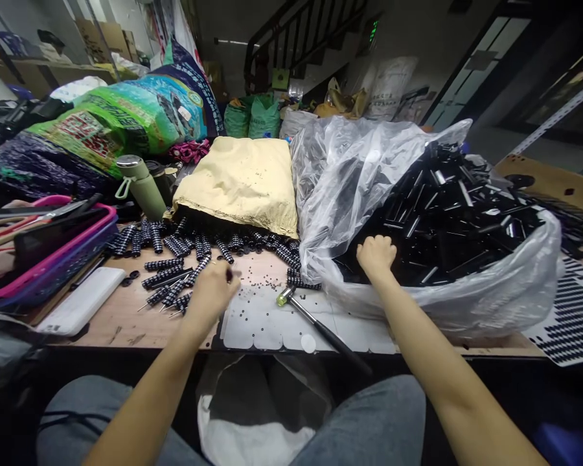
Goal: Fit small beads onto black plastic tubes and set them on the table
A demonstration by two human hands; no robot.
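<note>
My left hand (pixel 210 291) is over the tabletop with its fingers curled together. A small dark bit shows at its fingertips, too little to name. Right beside it lie black-and-white ridged cylinders (pixel 162 265), some with thin metal pins sticking out. My right hand (pixel 376 256) is closed at the near edge of a clear plastic bag (pixel 490 298) full of shiny black plastic pieces (pixel 447 213); what its fingers grip is hidden. Between my hands lies a small hammer (pixel 320 327) with a yellow-green head, its handle over the table edge. Tiny dark bits are scattered on the white sheet (pixel 252 323).
A cream-coloured sack (pixel 245 178) stands at the back middle, with more ridged cylinders before it. To the left are a green flask (pixel 143 188), a pink basket (pixel 48 262) with scissors, and a white box (pixel 85 301). A white sack (pixel 233 430) hangs open below the table edge.
</note>
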